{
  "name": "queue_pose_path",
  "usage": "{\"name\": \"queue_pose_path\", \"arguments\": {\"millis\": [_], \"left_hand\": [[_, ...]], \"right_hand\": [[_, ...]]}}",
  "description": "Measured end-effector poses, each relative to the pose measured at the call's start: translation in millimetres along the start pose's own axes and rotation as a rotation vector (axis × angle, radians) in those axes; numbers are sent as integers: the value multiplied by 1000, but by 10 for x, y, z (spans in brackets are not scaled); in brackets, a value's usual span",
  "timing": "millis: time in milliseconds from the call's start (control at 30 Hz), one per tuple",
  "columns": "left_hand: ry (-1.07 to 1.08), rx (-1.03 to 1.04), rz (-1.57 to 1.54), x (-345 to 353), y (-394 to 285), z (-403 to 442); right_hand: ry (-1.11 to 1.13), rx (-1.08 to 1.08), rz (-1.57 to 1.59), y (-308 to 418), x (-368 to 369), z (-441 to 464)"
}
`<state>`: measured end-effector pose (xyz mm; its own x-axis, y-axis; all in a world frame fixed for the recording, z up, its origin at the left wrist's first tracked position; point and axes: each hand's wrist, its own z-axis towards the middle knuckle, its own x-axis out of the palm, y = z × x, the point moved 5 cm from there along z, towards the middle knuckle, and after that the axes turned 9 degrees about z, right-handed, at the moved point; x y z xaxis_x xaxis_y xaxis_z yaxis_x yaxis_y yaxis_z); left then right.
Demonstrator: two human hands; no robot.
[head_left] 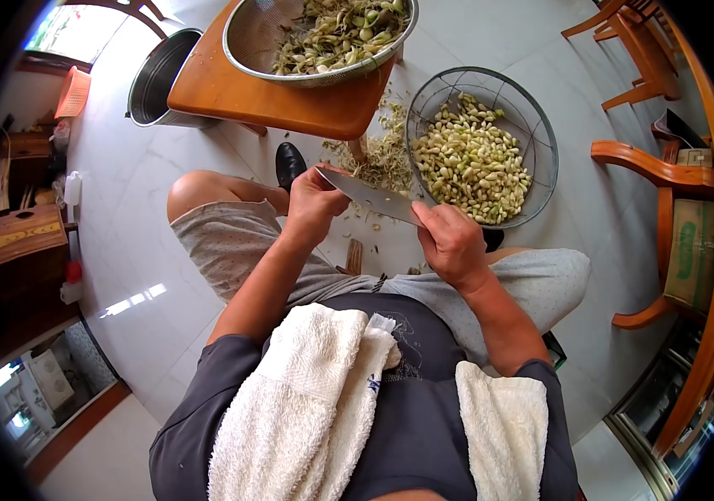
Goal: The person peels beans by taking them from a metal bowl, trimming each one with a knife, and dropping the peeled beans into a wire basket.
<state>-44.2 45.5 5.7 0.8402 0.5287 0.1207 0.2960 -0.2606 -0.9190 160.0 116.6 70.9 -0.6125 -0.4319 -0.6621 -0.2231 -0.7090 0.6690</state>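
My right hand (455, 240) is closed around the handle end of a wide-bladed kitchen knife (378, 199), held in front of me with the blade pointing left. My left hand (313, 204) is closed at the far end of the blade, its fingers pinched together; anything between them is too small or hidden to make out. Just beyond the knife, to the right, a round wire-mesh basket (542, 125) on the floor holds many pale, trimmed bulbs (470, 159). A metal strainer bowl (244, 46) holds bulbs with stems (344, 37).
The strainer bowl stands on a wooden stool (290, 108). Dry trimmings (382, 154) litter the floor by its leg. A dark metal bucket (165, 79) stands at the upper left. Wooden chairs (645, 58) are on the right. A white towel (290, 392) hangs over my chest.
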Motion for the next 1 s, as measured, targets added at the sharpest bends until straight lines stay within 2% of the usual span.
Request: {"name": "queue_pose_path", "arguments": {"millis": [333,533,633,733,833,933,1000], "left_hand": [[-42,-51,198,-30,-40,-8],[-20,-57,163,-28,-36,-17],[70,-37,94,-45,-5,-7],[96,-26,50,-38,-17,-22],[180,-7,-159,-7,-49,-31],[223,-9,-297,15,-68,-26],[236,-13,-226,64,-120,-30]], "right_hand": [[19,8,-8,-18,31,-34],[36,17,0,-26,45,-40],[36,66,38,-61,77,-73],[103,270,-51,-377,208,-186],[78,424,-12,-500,174,-251],[97,465,8,-487,178,-233],[211,509,-3,-553,270,-271]]}}
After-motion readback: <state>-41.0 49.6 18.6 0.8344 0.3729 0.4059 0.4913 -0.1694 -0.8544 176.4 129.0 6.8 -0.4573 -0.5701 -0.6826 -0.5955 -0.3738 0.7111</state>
